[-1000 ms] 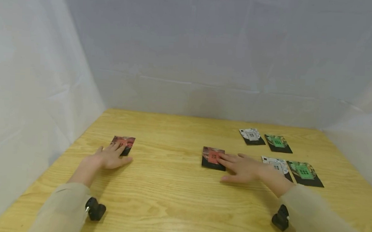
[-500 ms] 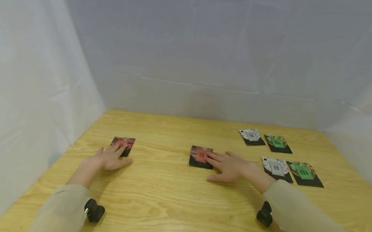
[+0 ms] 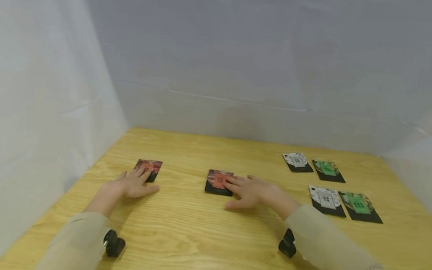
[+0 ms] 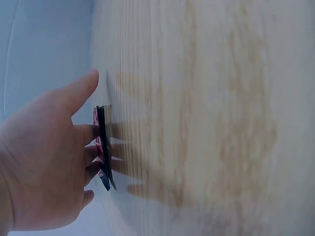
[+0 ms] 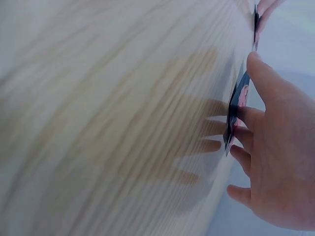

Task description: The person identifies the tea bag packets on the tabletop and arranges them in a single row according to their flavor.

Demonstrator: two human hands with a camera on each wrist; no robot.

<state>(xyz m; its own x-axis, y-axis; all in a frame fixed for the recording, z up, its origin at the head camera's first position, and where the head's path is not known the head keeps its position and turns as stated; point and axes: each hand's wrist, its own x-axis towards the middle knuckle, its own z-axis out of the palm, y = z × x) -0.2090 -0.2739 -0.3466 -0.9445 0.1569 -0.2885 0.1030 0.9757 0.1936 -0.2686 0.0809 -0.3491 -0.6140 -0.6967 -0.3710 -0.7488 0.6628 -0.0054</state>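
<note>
My left hand (image 3: pixel 131 186) rests its straight, spread fingers on a flat black packet with a red label (image 3: pixel 156 165) at the left of the table. Part of that packet is hidden under the fingers. Further right, a matching red-labelled packet (image 3: pixel 214 182) lies beneath the fingertips of my right hand (image 3: pixel 251 192), whose thumb is held apart on the near side. In the right wrist view the fingers touch the top of this packet (image 5: pixel 238 105). The left wrist view shows the other packet (image 4: pixel 102 142) edge-on under the left fingers.
Two white-labelled packets (image 3: pixel 297 162) (image 3: pixel 327 200) and two green-labelled ones (image 3: pixel 328 170) (image 3: pixel 360 206) lie in two rows at the right of the wooden table (image 3: pixel 184 225). Pale sheeting (image 3: pixel 218 63) encloses the back and sides.
My right hand has slid leftward along the table, and the red-labelled packet under its fingers has moved left with it. The left hand stays on its packet. The head view has shifted slightly.
</note>
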